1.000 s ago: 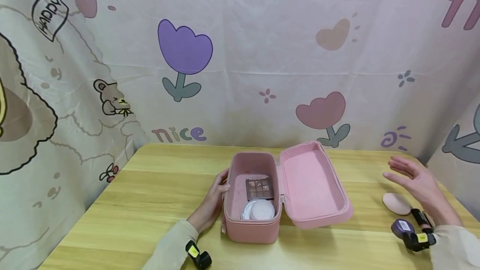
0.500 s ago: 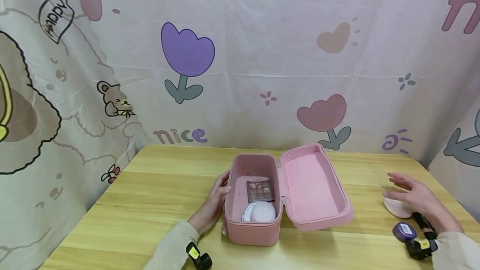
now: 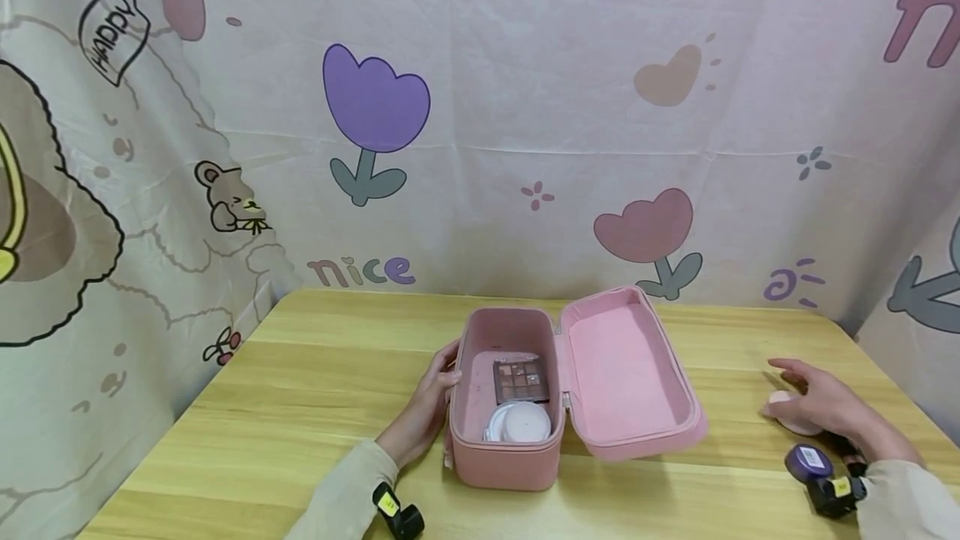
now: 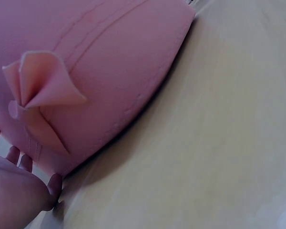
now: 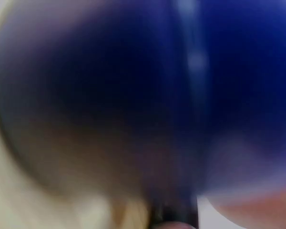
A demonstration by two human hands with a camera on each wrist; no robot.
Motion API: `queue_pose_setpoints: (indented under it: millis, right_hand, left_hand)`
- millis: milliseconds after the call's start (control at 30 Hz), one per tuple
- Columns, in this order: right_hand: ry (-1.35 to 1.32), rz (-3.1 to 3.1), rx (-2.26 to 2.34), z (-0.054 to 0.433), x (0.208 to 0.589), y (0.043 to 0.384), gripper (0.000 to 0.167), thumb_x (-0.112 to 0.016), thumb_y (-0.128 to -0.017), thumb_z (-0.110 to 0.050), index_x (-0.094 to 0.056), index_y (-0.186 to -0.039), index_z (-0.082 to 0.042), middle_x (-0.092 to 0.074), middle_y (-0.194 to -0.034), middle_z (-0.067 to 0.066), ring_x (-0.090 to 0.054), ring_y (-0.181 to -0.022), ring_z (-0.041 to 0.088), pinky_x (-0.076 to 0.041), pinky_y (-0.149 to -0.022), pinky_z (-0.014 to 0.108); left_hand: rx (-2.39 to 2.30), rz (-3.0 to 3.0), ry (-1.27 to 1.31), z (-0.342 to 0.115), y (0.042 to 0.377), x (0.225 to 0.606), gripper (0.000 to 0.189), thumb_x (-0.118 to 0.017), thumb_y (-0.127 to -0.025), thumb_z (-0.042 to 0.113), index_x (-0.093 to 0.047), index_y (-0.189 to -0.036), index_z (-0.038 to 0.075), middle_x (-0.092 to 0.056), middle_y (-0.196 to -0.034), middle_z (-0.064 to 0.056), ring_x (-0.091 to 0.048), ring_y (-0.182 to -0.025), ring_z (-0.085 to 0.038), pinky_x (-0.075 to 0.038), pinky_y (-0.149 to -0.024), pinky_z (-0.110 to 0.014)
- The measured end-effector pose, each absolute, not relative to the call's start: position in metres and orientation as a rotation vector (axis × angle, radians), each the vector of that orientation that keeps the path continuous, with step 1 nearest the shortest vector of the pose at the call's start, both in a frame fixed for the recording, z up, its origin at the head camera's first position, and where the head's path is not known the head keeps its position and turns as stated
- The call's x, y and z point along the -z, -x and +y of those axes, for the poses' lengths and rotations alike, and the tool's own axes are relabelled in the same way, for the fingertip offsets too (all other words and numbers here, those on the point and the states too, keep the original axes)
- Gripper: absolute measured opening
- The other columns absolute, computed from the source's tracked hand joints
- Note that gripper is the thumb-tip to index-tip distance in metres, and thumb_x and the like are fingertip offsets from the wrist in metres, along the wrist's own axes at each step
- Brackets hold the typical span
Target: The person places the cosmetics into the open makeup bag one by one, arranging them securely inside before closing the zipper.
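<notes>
A pink case (image 3: 506,467) stands on the table with its lid (image 3: 630,373) swung out to the right. My left hand (image 3: 420,407) rests against its left wall, thumb near the rim; in the left wrist view the fingertips (image 4: 26,162) touch the pink side below a bow. Inside lie an eyeshadow palette (image 3: 520,382) and round white containers (image 3: 525,423). Far right, my right hand (image 3: 828,402) reaches over a pale pink powder puff (image 3: 795,422), thumb and forefinger spread at its edge. The hand partly hides the puff.
Near my right wrist sit a round purple container (image 3: 808,462) with a white label and a black tube (image 3: 853,461), partly covered by the arm. The purple container (image 5: 133,86) fills the right wrist view, badly blurred. A printed cloth (image 3: 487,107) hangs behind the table.
My right hand has come down onto the powder puff, which it now partly covers. My left hand and the case have stayed in place; the head view tilted slightly early on.
</notes>
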State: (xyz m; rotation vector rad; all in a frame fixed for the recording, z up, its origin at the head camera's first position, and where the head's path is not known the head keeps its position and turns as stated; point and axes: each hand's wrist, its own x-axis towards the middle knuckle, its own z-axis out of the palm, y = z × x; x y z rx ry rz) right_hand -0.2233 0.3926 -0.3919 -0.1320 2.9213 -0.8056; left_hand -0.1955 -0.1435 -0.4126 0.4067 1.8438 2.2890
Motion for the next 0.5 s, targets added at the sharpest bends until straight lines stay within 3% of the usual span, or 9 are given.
queue_pose_setpoints:
  millis: [100,233,367,500]
  right_hand:
    - [0.134,2.885,0.717,0.392,0.390,0.222,0.092,-0.079,-0.077,-0.035,-0.030,-0.135,0.019,-0.032,-0.125,0.052,-0.039,-0.110,0.062,-0.036,-0.086,0.068]
    - [0.166,2.863,0.685,0.392,0.388,0.220,0.090,-0.081,-0.076,-0.028,-0.031,-0.132,0.021,-0.038,-0.118,0.052,-0.045,-0.105,0.059,-0.040,-0.083,0.064]
    - [0.182,2.876,0.699,0.392,0.384,0.219,0.084,-0.080,-0.075,-0.020,-0.031,-0.130,0.021,-0.049,-0.106,0.040,-0.053,-0.093,0.046,-0.046,-0.075,0.049]
    - [0.150,2.882,0.688,0.394,0.381,0.220,0.079,-0.079,-0.076,-0.020,-0.035,-0.126,0.020,-0.054,-0.100,0.029,-0.054,-0.086,0.034,-0.043,-0.067,0.035]
  left_hand:
    - [-2.288,1.839,-0.409,-0.144,0.193,0.414,0.067,-0.043,-0.091,0.020,-0.018,-0.152,0.008,-0.015,-0.156,-0.015,-0.011,-0.143,-0.032,-0.006,-0.113,-0.049]
    - [-2.284,1.844,-0.412,-0.144,0.193,0.414,0.066,-0.043,-0.092,0.020,-0.018,-0.152,0.008,-0.015,-0.156,-0.016,-0.011,-0.143,-0.032,-0.006,-0.114,-0.048]
    - [-2.274,1.856,-0.409,-0.143,0.194,0.412,0.068,-0.044,-0.091,0.023,-0.019,-0.152,0.010,-0.015,-0.157,-0.014,-0.011,-0.143,-0.032,-0.005,-0.114,-0.049]
    - [-2.263,1.860,-0.415,-0.142,0.196,0.410,0.069,-0.046,-0.091,0.025,-0.019,-0.153,0.012,-0.014,-0.157,-0.012,-0.010,-0.144,-0.031,-0.005,-0.114,-0.050]
